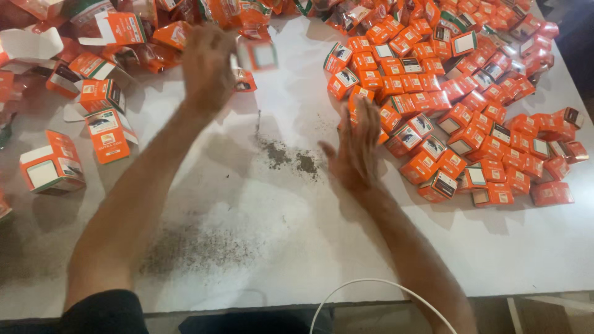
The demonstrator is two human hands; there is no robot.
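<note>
My left hand (207, 65) is raised over the far left of the white table (297, 235) and is blurred. Its fingers are on a small orange and white box (257, 55), also blurred. Just under that box lies another orange box (245, 81). My right hand (357, 145) stands on its edge at mid-table, fingers straight and apart, holding nothing. It is right against the left border of a big heap of small orange boxes (470, 99). Dark powder (291, 158) is spilled on the table between my two hands.
Larger orange and white cartons (52, 167) and opened flat ones (108, 133) are scattered at the left. More boxes pile along the far edge (204, 12). A dark smudge (198, 247) marks the near table. A white cable (371, 284) loops at the front edge.
</note>
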